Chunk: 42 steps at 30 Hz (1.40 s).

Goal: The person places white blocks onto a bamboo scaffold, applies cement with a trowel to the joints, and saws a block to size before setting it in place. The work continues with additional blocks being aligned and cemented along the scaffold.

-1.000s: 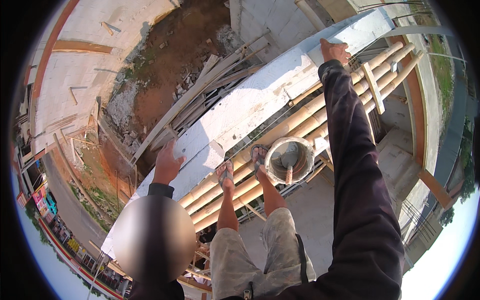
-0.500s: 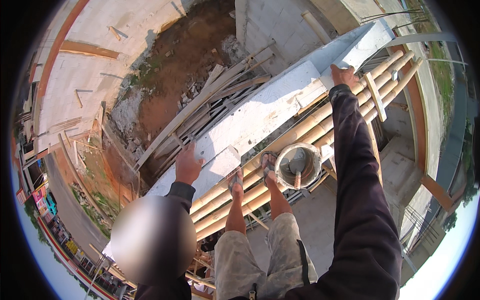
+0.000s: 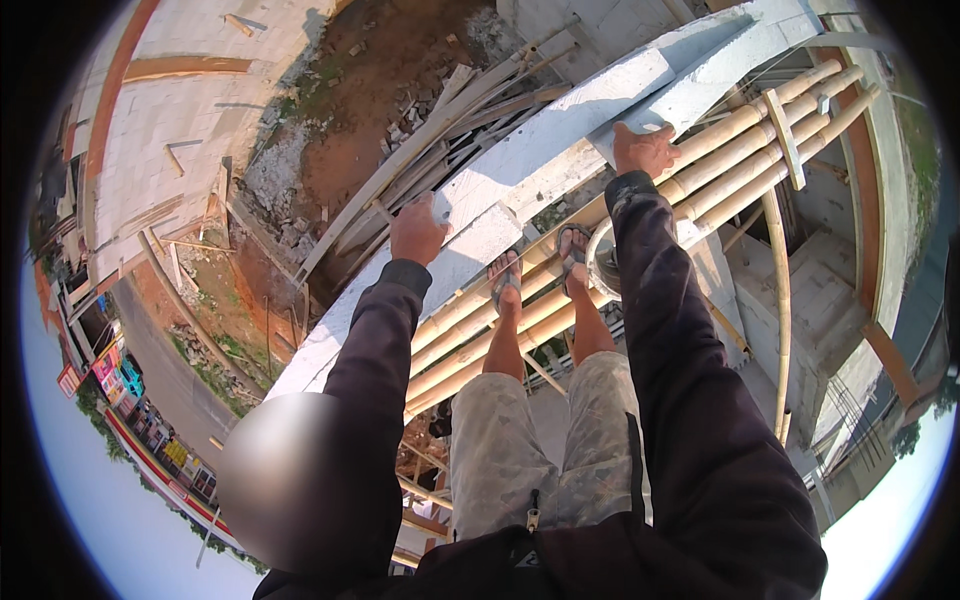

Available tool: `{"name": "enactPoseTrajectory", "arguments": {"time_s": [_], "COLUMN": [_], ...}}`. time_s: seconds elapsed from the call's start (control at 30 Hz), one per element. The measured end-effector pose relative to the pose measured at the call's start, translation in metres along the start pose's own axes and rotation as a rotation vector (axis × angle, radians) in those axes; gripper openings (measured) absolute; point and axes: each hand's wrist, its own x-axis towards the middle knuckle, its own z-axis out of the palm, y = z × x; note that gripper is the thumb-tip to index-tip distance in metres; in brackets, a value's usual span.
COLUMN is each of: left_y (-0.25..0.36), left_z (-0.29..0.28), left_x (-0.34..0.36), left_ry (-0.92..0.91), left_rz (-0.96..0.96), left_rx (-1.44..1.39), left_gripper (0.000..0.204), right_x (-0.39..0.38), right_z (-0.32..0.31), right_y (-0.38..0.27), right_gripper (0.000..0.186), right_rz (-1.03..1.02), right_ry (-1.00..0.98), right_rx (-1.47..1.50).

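A pale wall of white concrete blocks (image 3: 545, 185) runs diagonally in front of me. My left hand (image 3: 418, 232) is bent over the top of a white block at its left part, thumb toward me; some fingertips are hidden. Farther right, my right hand (image 3: 643, 152) is closed on the near end of a long white block (image 3: 715, 70) that lies at an angle along the wall top. Behind my right forearm a round bucket (image 3: 603, 265) is mostly covered.
My sandalled feet (image 3: 507, 275) stand on a walkway of bamboo poles (image 3: 540, 325), crossed at the right by a wooden slat (image 3: 785, 138). Beyond the wall, a long drop leads to loose planks (image 3: 430, 150), rubble and brown earth (image 3: 370, 110). A road (image 3: 165, 340) lies at the left.
My right hand and the long block have shifted left along the wall. My view has moved, and my right forearm now covers most of the bucket. My left hand keeps its place on the wall.
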Motion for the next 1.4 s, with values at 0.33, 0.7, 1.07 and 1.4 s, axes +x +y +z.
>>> {"name": "enactPoseTrajectory", "arguments": {"time_s": [0.33, 0.7, 1.07, 1.4], "left_y": [0.006, 0.024, 0.05, 0.067], "left_z": [-0.009, 0.001, 0.013, 0.003], "left_x": [0.001, 0.018, 0.038, 0.037], "left_ry": [-0.062, -0.035, -0.069, 0.015], "left_rz": [-0.038, 0.039, 0.048, 0.258], "left_rx": [-0.016, -0.11, -0.089, -0.027], "left_gripper": [0.066, 0.088, 0.106, 0.089], "right_x": [-0.178, -0.113, -0.089, -0.067], "right_z": [0.029, 0.02, 0.066, 0.042], "right_y": [0.001, 0.066, 0.084, 0.09], "right_gripper": [0.092, 0.084, 0.102, 0.096], "right_rz": [0.048, 0.141, 0.182, 0.165], "right_ry": [-0.101, -0.117, -0.354, -0.465], "right_rx": [0.131, 0.645, 1.042, 1.131]}}
